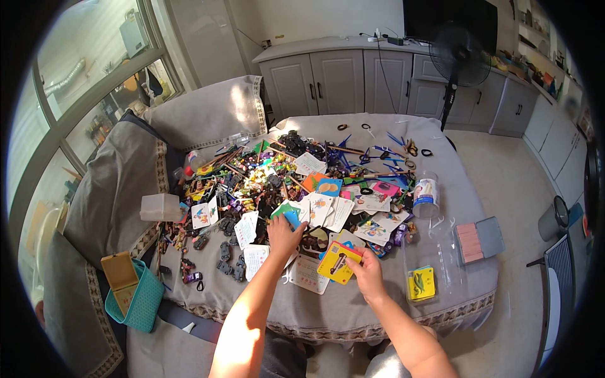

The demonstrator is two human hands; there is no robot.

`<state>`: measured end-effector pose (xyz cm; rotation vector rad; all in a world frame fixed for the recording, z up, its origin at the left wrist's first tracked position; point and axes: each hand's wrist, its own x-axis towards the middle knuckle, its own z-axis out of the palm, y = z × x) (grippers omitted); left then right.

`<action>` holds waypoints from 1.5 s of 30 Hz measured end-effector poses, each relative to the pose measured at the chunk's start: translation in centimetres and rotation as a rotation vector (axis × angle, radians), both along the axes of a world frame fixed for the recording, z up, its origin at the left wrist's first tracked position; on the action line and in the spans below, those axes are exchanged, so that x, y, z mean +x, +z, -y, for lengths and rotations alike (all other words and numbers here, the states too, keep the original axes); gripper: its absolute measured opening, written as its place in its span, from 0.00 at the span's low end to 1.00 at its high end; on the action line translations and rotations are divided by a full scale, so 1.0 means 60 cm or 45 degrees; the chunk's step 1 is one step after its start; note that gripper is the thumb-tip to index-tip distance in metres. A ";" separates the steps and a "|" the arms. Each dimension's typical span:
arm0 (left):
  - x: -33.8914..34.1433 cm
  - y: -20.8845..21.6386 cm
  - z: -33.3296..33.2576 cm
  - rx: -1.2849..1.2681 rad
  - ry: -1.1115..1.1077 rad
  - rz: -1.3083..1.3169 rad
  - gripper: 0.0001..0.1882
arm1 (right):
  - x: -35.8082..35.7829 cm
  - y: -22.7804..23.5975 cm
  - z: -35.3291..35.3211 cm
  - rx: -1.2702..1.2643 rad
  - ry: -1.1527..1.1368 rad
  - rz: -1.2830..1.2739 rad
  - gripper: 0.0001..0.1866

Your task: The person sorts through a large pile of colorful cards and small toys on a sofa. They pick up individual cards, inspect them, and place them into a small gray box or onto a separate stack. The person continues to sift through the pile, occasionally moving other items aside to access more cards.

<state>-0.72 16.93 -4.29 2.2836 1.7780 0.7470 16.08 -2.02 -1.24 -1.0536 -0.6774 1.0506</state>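
My right hand (368,274) pinches a yellow card (335,267) with a dark picture on it, above the near edge of the pile. My left hand (285,237) reaches into the pile, thumb and fingers closing round a blue card (292,218); a green card (285,208) lies against it. The fingertips are partly hidden. White picture cards (320,208) are spread about my left hand, and a large white card (309,274) lies under the yellow one. To the right, a clear plastic box (435,261) has a yellow card (421,284) with a green picture inside.
Small toys, pencils and dark toy cars (225,268) cover the cloth-draped table (391,318). A clear jar (426,196) and an opened box of pink cards (469,244) stand right. At left are a translucent tub (160,207) and a teal basket (140,301). A fan (459,60) stands behind.
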 end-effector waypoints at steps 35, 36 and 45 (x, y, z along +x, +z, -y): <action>-0.011 0.004 0.127 -0.327 -0.410 0.686 0.41 | 0.009 -0.004 0.005 0.019 -0.009 0.012 0.14; -0.008 0.015 0.130 -0.326 -0.383 0.676 0.42 | 0.009 -0.006 0.005 0.003 -0.006 0.024 0.15; -0.009 -0.005 0.112 -0.274 -0.293 0.744 0.36 | 0.001 0.005 0.000 -0.012 0.022 -0.003 0.13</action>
